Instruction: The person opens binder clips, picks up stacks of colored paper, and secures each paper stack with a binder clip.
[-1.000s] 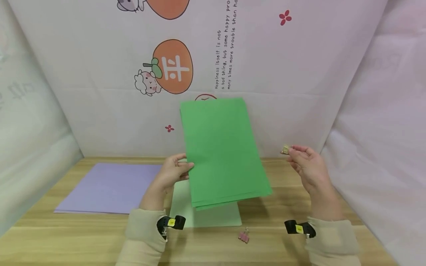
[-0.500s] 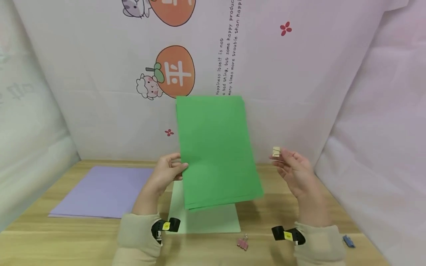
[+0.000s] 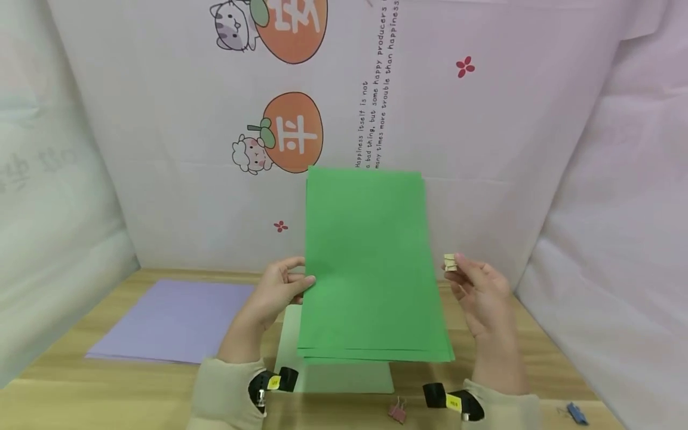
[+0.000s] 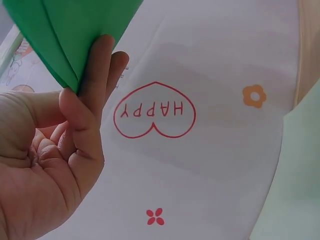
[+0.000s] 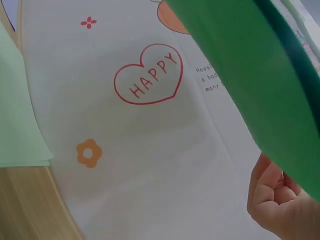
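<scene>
Several green paper sheets (image 3: 371,263) stand nearly upright above the table, slightly fanned at the bottom edge. My left hand (image 3: 282,283) pinches them at their left edge, thumb in front and fingers behind; the left wrist view shows the sheets' edge (image 4: 65,60) between thumb and fingers. To the right of the sheets and apart from them, my right hand (image 3: 481,292) pinches a small yellow binder clip (image 3: 450,263) between thumb and fingers. In the right wrist view the green sheets (image 5: 260,85) hide the clip and part of the hand.
Purple paper (image 3: 177,322) lies on the table at the left. Pale green paper (image 3: 344,379) lies under the held sheets. A pink binder clip (image 3: 398,412) sits near the front, and a blue binder clip (image 3: 577,413) at the right. A printed white cloth (image 3: 494,131) hangs behind.
The right hand has come closer to the green sheets, turning the yellow clip. The sheets have straightened from a slant. The head view has shifted, bringing the blue clip into sight.
</scene>
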`<state>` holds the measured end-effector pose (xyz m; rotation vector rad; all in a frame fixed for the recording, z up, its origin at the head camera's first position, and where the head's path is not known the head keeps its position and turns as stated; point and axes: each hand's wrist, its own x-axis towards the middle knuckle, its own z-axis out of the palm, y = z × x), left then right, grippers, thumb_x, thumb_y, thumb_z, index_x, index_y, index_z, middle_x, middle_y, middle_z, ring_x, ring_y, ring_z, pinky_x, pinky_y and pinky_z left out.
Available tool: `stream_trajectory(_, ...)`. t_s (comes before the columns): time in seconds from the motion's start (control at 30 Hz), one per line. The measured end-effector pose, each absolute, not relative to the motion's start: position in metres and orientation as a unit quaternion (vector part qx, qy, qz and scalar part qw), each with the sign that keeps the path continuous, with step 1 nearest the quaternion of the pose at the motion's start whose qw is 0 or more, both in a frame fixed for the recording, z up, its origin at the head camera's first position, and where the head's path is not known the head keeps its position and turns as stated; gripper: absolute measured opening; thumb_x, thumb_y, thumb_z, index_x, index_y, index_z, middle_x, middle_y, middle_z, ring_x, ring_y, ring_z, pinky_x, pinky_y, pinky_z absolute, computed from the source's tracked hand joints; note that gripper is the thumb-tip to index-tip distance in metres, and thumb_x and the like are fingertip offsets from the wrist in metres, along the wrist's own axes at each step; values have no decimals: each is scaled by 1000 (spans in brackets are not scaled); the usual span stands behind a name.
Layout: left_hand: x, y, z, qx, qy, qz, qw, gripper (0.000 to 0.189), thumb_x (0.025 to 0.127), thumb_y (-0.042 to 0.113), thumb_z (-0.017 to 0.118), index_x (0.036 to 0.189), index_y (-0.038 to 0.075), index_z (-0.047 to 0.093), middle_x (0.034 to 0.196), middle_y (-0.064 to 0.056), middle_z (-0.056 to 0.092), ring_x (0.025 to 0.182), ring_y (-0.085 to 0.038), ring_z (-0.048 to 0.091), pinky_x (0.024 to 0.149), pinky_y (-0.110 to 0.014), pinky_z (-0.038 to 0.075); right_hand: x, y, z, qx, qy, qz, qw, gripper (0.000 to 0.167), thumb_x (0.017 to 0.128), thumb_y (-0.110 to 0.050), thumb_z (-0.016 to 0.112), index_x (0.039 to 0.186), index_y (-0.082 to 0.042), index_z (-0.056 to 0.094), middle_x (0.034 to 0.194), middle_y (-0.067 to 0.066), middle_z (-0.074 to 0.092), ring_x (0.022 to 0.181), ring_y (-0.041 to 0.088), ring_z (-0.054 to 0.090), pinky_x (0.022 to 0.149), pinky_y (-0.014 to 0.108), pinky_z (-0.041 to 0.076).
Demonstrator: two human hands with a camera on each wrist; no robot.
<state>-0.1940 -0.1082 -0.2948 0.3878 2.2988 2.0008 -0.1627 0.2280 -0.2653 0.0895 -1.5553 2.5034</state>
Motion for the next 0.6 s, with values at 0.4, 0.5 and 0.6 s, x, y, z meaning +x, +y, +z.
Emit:
stream_trajectory(0.4, -191, -112, -286, 126, 733, 668, 8, 44, 100, 3, 56, 142, 0, 45, 55, 10, 45, 59, -6, 43, 72, -23, 48, -160, 223, -261, 36, -515, 847, 126, 14, 94, -15, 69, 81, -10, 65, 80, -2, 71, 70, 9, 66, 63, 15, 52)
stream_trajectory(0.5, -192, -112, -286, 128, 725, 676, 7, 43, 100, 4, 55, 142, 1, 45, 55, 10, 46, 58, -5, 44, 71, -22, 48, -162, 220, -261, 26, -519, 845, 126, 15, 92, -16, 72, 81, -10, 65, 79, -2, 70, 69, 10, 65, 62, 16, 51)
stream_trajectory(0.6, -193, -113, -288, 130, 719, 683, 5, 43, 100, 3, 55, 142, 0, 46, 56, 11, 53, 58, -5, 46, 70, -22, 49, -165, 220, -262, 13, -519, 846, 121, 15, 90, -16, 74, 79, -10, 66, 76, -1, 69, 67, 9, 65, 61, 16, 52)
